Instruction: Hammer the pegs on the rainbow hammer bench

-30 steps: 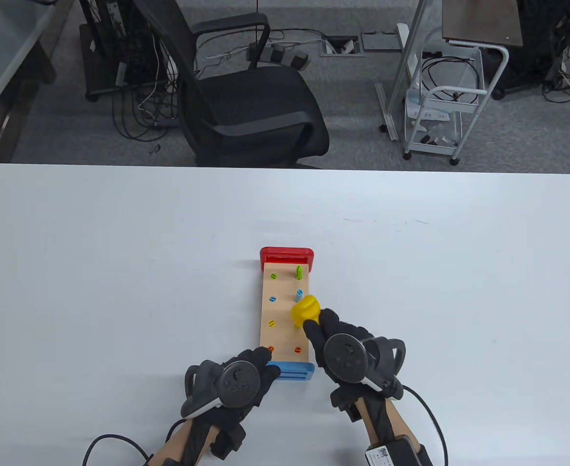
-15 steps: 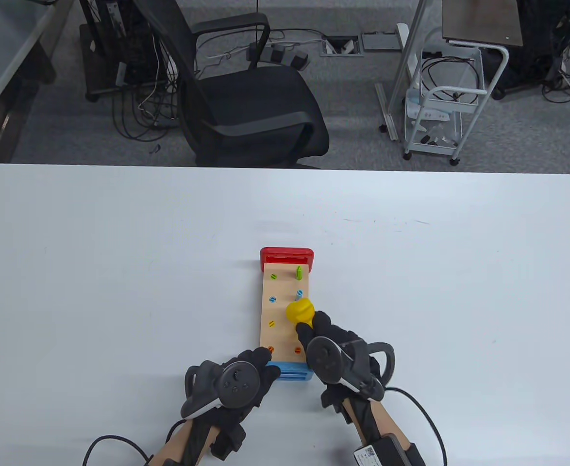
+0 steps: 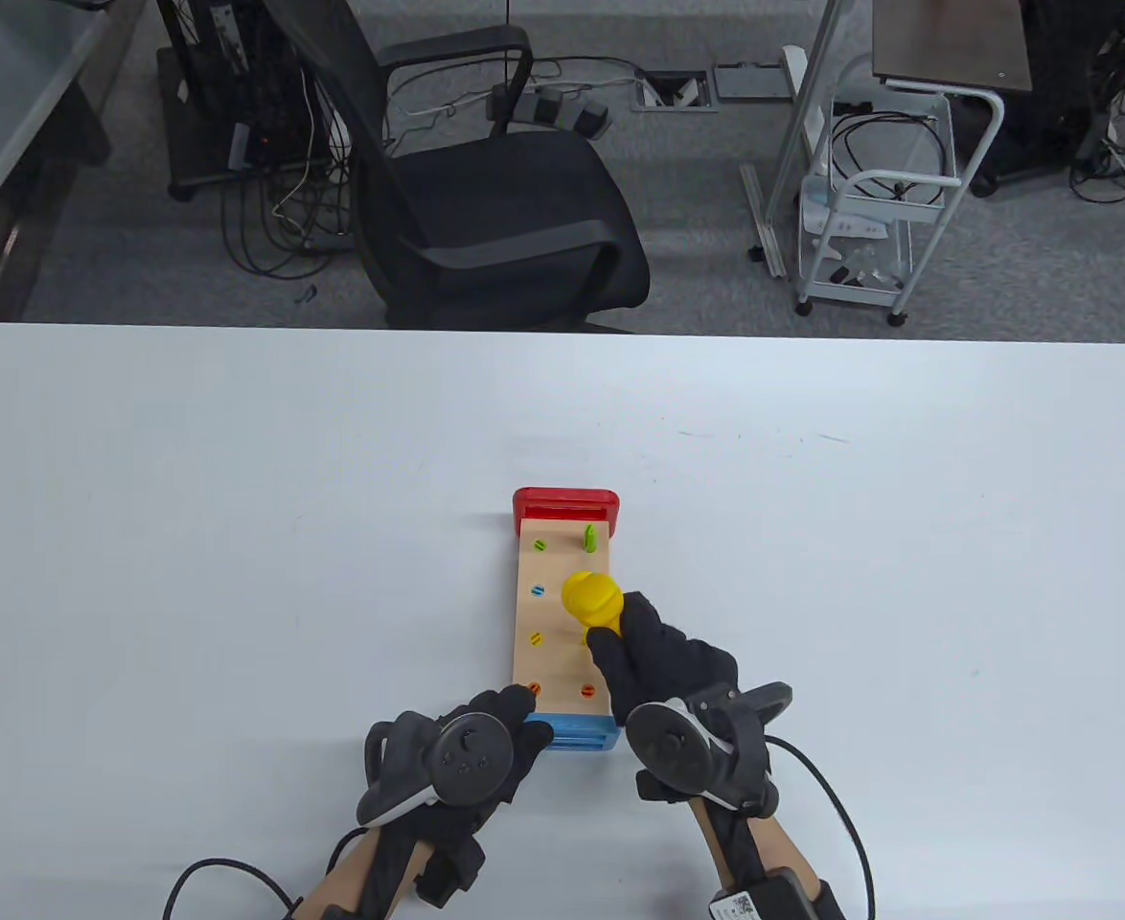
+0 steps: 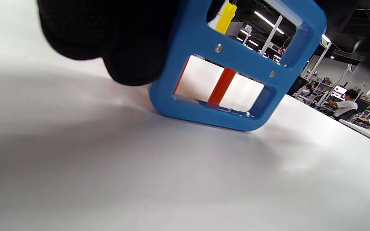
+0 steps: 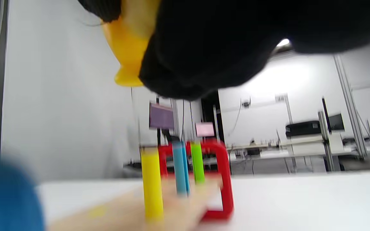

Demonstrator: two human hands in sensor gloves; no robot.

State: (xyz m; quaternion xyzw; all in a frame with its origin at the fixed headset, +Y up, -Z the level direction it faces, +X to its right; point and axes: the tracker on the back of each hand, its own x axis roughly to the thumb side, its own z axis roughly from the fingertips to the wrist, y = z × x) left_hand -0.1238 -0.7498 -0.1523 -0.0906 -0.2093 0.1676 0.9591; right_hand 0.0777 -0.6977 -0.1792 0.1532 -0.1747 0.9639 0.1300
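The rainbow hammer bench (image 3: 559, 661) lies lengthwise, red end (image 3: 565, 501) far, blue end (image 3: 582, 734) near. My left hand (image 3: 522, 721) holds the blue end; the left wrist view shows its fingers (image 4: 117, 41) against the blue frame (image 4: 236, 61). My right hand (image 3: 620, 640) grips the handle of the yellow hammer (image 3: 591, 596), whose head is over the right row of pegs. The right green peg (image 3: 589, 538) stands raised; the left pegs sit low. In the right wrist view the hammer (image 5: 128, 48) is above upright yellow (image 5: 152, 183), blue (image 5: 179, 171) and green (image 5: 197, 162) pegs.
The white table (image 3: 237, 537) stretches wide on both sides of the bench. A black office chair (image 3: 486, 211) and a white cart (image 3: 869, 220) stand beyond the far edge. Cables trail from both wrists at the near edge.
My right wrist has dropped back toward me and the hammer head has moved left and farther along the bench, now covering the right blue peg. My left hand has not moved.
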